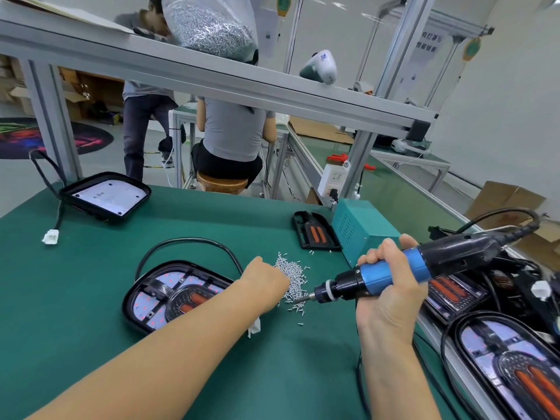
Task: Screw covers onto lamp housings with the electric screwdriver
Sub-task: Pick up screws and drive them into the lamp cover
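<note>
The right hand (pixel 391 286) grips the electric screwdriver (pixel 394 272), its bit beside the screw pile (pixel 292 275); the left hand (pixel 265 283) reaches into that pile, right of the lamp housing (pixel 169 294).

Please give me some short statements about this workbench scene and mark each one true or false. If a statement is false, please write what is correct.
1. The right hand grips the electric screwdriver. True.
2. The left hand holds a cover above the lamp housing. False: it reaches into the pile of screws on the green table; no cover is in it.
3. The screwdriver's bit points toward the pile of screws. True.
4. The teal box stands left of the lamp housing. False: it stands far to the right of it, behind the screws.
5. The bag of screws lies on the green table. False: it rests up on the metal frame.
</note>
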Demonstrator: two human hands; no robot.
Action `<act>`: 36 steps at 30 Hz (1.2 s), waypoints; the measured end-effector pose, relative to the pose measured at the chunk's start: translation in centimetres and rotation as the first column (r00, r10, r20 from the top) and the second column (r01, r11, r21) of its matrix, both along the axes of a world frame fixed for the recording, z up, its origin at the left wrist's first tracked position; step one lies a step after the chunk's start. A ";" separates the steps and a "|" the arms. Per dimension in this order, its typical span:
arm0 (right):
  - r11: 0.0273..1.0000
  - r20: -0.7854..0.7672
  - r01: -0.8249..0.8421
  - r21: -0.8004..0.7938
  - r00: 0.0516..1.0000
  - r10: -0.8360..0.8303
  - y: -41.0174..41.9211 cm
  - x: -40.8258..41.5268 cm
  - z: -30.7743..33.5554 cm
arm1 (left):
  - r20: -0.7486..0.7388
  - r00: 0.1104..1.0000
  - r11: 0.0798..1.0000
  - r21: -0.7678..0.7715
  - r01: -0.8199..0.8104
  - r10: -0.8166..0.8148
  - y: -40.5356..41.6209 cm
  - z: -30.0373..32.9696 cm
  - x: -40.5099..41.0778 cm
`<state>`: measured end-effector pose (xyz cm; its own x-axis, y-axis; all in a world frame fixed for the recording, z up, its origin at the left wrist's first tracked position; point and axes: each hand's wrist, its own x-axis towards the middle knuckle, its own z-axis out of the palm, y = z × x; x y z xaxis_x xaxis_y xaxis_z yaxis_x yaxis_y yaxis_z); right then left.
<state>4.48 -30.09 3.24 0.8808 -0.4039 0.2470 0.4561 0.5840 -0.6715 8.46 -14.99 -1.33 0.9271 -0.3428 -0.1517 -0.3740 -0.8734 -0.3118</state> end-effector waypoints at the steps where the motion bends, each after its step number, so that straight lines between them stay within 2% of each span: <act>1: 1.000 -0.003 0.000 0.001 1.000 0.000 0.0 -0.1 0.0 | -0.014 1.000 1.000 0.011 0.010 -0.010 0.0 -0.1 -0.1; 5: 1.000 0.004 -0.012 0.000 1.000 0.012 0.0 -0.3 -0.2 | -0.055 0.998 0.999 0.030 0.028 -0.026 0.1 -0.5 -0.3; 7: 1.000 0.008 -0.007 0.001 1.000 0.007 -0.1 -0.3 -0.1 | -0.069 0.998 1.000 -0.022 -0.003 0.002 0.1 -0.5 -0.3; 9: 1.000 0.014 0.007 0.007 1.000 -0.007 -0.4 -0.4 0.1 | -0.062 0.996 0.975 -0.212 -0.069 0.057 0.2 -0.3 -0.2; 10: 1.000 0.021 0.014 0.011 1.000 -0.014 -0.6 -0.4 0.3 | -0.061 0.995 0.928 -0.359 -0.099 0.083 0.2 -0.1 -0.3; 11: 1.000 0.027 0.020 0.013 0.999 -0.020 -0.8 -0.4 0.4 | -0.077 0.991 0.844 -0.520 -0.133 0.109 0.3 0.1 -0.3; 13: 1.000 0.032 0.026 0.018 0.999 -0.026 -1.1 -0.4 0.6 | -0.148 0.978 0.583 -0.786 -0.208 0.150 0.9 0.5 -0.8; 16: 0.999 0.043 0.000 0.038 0.999 -0.001 -1.0 -0.6 1.0 | -0.278 0.951 0.172 -0.939 -0.299 0.136 2.0 1.0 -2.0; 18: 0.998 0.056 -0.031 0.058 0.998 0.028 -0.8 -0.7 1.3 | -0.354 0.932 -0.094 -0.933 -0.347 0.079 3.0 1.3 -2.9; 20: 0.995 0.068 -0.062 0.078 0.996 0.057 -0.4 -0.9 1.6 | -0.392 0.919 -0.314 -0.878 -0.362 0.037 4.2 1.5 -4.0; 24: 0.989 0.085 -0.099 0.109 0.992 0.090 0.7 -1.4 2.0 | -0.441 0.897 -0.567 -0.731 -0.380 -0.034 6.6 1.7 -6.5; 27: 0.982 0.105 -0.132 0.133 0.987 0.118 1.9 -1.8 2.5 | -0.461 0.885 -0.670 -0.638 -0.379 -0.062 7.8 1.7 -8.1; 33: 0.960 0.140 -0.220 0.174 0.970 0.197 5.1 -2.6 3.7 | -0.457 0.881 -0.766 -0.520 -0.378 -0.124 9.0 1.7 -10.5; 36: 0.940 0.154 -0.278 0.199 0.956 0.250 6.4 -3.2 4.2 | -0.457 0.873 -0.772 -0.486 -0.408 -0.174 9.1 1.2 -11.3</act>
